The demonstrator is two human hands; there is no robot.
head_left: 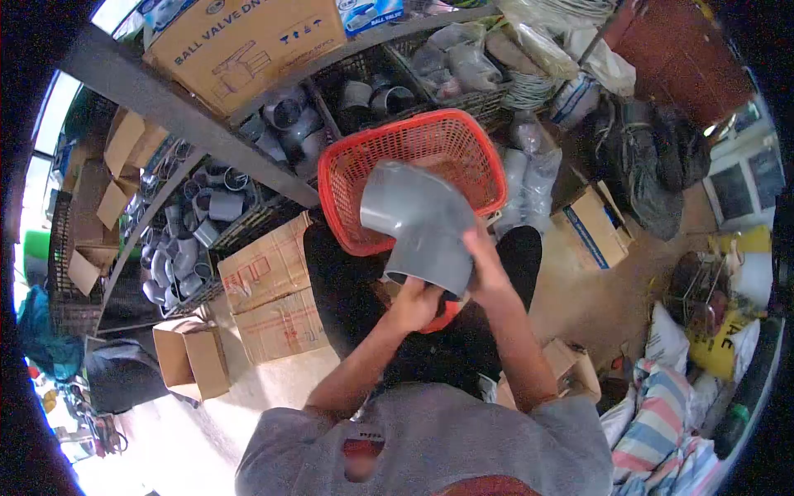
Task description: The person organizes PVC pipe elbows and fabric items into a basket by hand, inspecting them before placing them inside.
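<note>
Both of my hands hold a large grey pipe fitting (422, 211) above my lap. My left hand (416, 304) grips its lower rim, with some fingers hidden inside or behind the opening. Along the fitting's right side, my right hand (488, 264) is pressed, slightly blurred. Just beyond the fitting, a red plastic basket (459, 124) sits tilted in front of my knees, partly covered by the fitting. A bit of something red shows under my hands, too hidden to make out.
Crates of grey fittings (178, 248) stand at the left, and more line the back shelf. A large cardboard box (248, 50) rests above them. Flattened cardboard (269, 289) and an open box (190, 360) lie left; another box (591, 227) and striped sacks (662, 422) are right.
</note>
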